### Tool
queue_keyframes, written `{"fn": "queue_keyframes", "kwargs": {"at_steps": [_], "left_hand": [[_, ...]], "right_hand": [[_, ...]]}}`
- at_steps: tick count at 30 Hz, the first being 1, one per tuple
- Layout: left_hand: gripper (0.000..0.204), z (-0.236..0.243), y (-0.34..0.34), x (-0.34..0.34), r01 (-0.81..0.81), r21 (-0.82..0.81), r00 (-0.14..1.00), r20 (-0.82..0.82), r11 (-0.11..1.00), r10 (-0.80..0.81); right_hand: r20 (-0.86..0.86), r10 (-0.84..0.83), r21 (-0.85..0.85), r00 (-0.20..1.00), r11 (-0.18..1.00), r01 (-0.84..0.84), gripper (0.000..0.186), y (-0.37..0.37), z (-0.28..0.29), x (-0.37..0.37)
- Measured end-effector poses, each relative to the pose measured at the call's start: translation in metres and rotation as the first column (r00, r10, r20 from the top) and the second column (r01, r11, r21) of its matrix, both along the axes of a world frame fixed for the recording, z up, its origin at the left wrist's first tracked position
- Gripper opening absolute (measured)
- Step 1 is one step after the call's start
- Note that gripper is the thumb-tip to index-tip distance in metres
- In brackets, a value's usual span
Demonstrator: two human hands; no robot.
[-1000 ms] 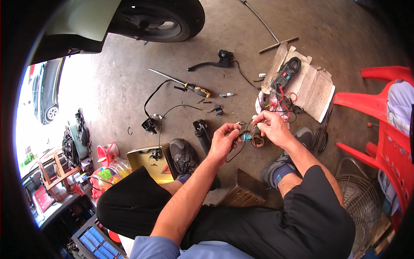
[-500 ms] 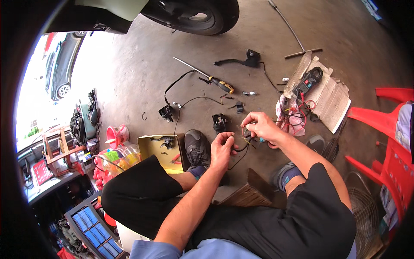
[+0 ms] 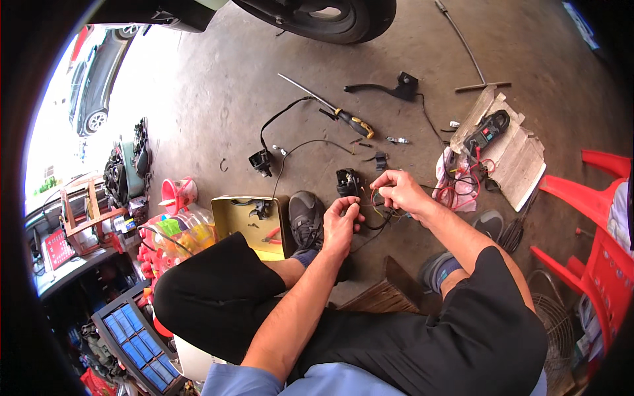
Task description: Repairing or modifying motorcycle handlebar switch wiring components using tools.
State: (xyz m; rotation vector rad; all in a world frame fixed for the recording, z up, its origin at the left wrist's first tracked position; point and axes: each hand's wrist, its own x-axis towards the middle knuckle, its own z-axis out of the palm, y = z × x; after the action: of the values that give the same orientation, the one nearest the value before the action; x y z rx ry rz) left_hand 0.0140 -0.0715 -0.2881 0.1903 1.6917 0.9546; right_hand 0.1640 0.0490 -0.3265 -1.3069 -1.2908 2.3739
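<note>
Between my hands hangs a wiring harness, a black cable that splits into thin coloured wires. My left hand pinches the wires at its fingertips. The fingers of my right hand are pressed together on the thin wire ends, to the right of my left hand. Exactly which wire each hand grips is too small to make out. A black switch housing lies on the floor just beyond my left hand. A small black clamp piece sits farther out.
Around lie a screwdriver, a brake lever, another switch housing, and a clamp meter on cardboard. A yellow tray stands left of my shoe. A wheel, T-handle wrench and red chair surround the spot.
The whole view has shifted, so the floor items sit farther right in it. My hands remain close together at the harness, and its coloured wires now show more spread between them.
</note>
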Motion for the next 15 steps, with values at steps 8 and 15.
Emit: {"fn": "queue_keyframes", "kwargs": {"at_steps": [8, 15], "left_hand": [[0.016, -0.007, -0.005, -0.002, 0.021, 0.013, 0.977, -0.213, 1.0, -0.018], [0.016, -0.012, -0.004, -0.004, 0.061, 0.057, 0.936, -0.351, 0.997, -0.037]], "right_hand": [[0.052, 0.006, -0.037, 0.999, 0.999, -0.004, 0.02, 0.0, -0.004, -0.013], [0.072, 0.022, -0.054, 0.997, 0.998, -0.018, 0.019, -0.003, -0.007, -0.02]]}}
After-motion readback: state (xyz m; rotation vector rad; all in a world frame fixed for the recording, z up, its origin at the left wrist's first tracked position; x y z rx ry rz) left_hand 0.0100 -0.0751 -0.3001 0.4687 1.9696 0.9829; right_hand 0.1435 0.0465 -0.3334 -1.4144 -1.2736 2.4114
